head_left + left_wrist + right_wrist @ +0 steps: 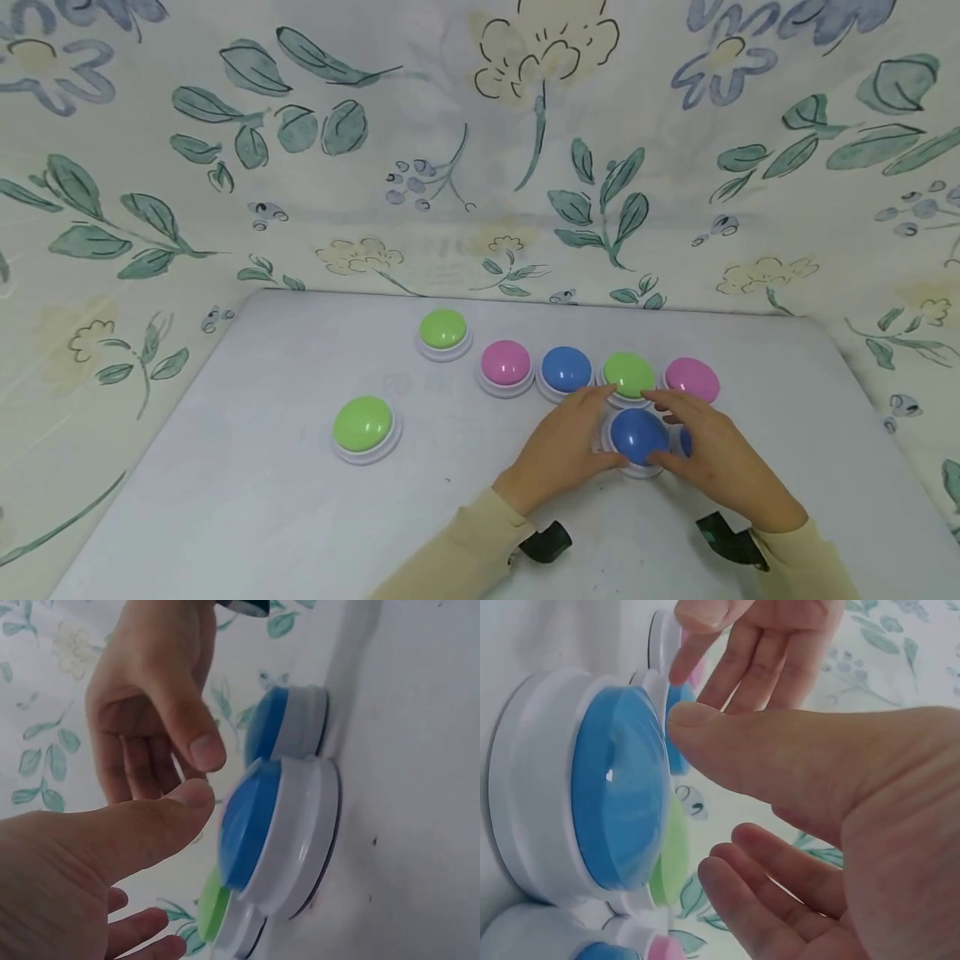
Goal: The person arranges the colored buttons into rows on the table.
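Both hands frame a blue dome button on a white round base (pixel 639 437) in the head view. My left hand (pixel 562 446) is on its left and my right hand (pixel 727 458) on its right, fingers loosely curved and spread. In the left wrist view the left thumb (pixel 161 825) is close to the blue dome (pixel 251 825). From the right wrist, the right thumb (pixel 735 746) appears just off the dome (pixel 622 787); actual contact is hard to tell. Neither hand grips anything. A second blue button (pixel 686 441) is mostly hidden behind the right hand.
Behind the hands a row holds a pink button (pixel 506 364), a blue button (pixel 566 371), a green button (pixel 629 376) and another pink button (pixel 692 381). Farther left are two green buttons, one at the back (pixel 442 330), one nearer (pixel 363 424). Floral cloth (pixel 450 242) borders the white table (pixel 247 500).
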`<state>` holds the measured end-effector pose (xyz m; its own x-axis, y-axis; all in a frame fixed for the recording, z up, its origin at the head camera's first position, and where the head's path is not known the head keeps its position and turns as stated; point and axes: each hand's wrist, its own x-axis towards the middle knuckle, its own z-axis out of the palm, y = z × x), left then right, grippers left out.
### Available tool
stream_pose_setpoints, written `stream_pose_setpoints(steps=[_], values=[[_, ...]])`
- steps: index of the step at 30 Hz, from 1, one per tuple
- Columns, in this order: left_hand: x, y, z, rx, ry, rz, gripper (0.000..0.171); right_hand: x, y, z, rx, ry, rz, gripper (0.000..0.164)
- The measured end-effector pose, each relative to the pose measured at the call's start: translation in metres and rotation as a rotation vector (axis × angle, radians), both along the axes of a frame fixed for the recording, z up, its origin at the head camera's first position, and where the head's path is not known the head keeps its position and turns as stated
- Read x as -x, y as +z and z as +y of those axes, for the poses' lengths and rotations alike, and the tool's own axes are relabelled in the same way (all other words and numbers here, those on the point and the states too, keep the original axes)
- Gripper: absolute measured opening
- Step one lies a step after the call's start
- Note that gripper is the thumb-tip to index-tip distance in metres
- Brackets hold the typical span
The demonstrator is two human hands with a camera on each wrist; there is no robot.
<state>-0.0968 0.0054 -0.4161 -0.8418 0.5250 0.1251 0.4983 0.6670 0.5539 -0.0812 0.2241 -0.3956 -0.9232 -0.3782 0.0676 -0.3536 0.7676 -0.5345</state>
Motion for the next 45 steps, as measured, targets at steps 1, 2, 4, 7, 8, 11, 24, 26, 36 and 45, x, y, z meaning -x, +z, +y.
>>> stream_pose_setpoints(steps=[1,2,4,7,8,11,24,26,36,45], values=[[0.000,0.001,-0.002,0.000,0.001,0.000,0.084,0.000,0.000,-0.001,0.003,-0.003,-0.001,0.075],[0.000,0.002,-0.005,-0.001,0.002,0.001,0.083,0.000,0.000,-0.001,0.006,-0.007,-0.005,0.075],[0.001,0.004,-0.009,0.000,0.007,0.009,0.083,0.000,0.001,-0.003,0.006,-0.019,-0.011,0.076],[0.003,0.010,-0.014,-0.011,0.018,0.004,0.082,0.000,0.001,-0.006,0.019,-0.028,-0.004,0.078],[0.003,0.011,-0.015,-0.014,0.021,0.002,0.081,-0.001,0.001,-0.007,0.026,-0.031,0.005,0.079],[0.003,0.015,-0.021,-0.022,0.034,-0.007,0.081,-0.001,-0.001,-0.010,0.050,-0.035,0.049,0.081],[0.001,0.023,-0.055,-0.109,0.104,-0.053,0.078,0.003,-0.013,-0.034,0.183,0.026,0.058,0.077],[0.000,0.023,-0.061,-0.118,0.118,-0.056,0.077,0.005,-0.013,-0.039,0.206,0.032,0.039,0.076],[-0.003,0.023,-0.087,-0.138,0.173,-0.009,0.078,0.010,-0.017,-0.063,0.284,0.066,-0.021,0.076],[-0.008,0.020,-0.113,-0.141,0.244,0.043,0.080,0.012,-0.018,-0.087,0.309,0.080,-0.003,0.074]])
